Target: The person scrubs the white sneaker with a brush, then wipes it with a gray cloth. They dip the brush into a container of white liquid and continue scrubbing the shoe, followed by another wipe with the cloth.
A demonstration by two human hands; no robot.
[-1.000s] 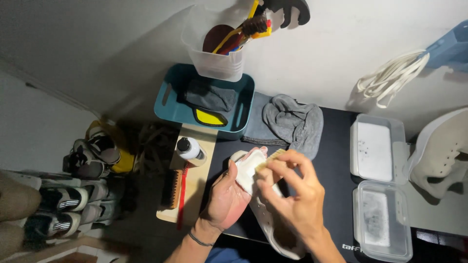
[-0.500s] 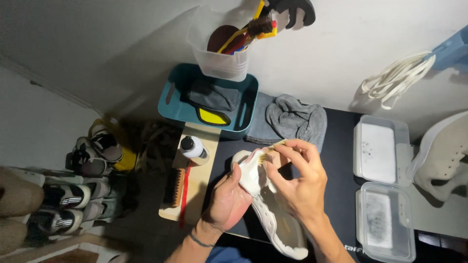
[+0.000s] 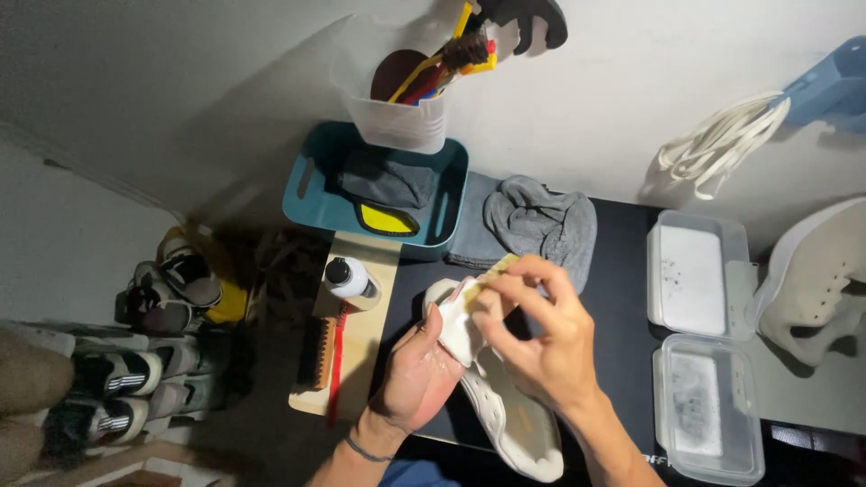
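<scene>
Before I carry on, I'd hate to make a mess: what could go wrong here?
The left hand cradles the white shoe while the right hand presses a small pad to its toe; the shoe hangs partly past the mat's near edge and might drop. The capped bottle beside your left hand could get knocked over.

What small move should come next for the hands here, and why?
Probably another short rub along the toe: the left hand cradles the white shoe from below, and the right hand presses a small pale pad against its front end.
</scene>
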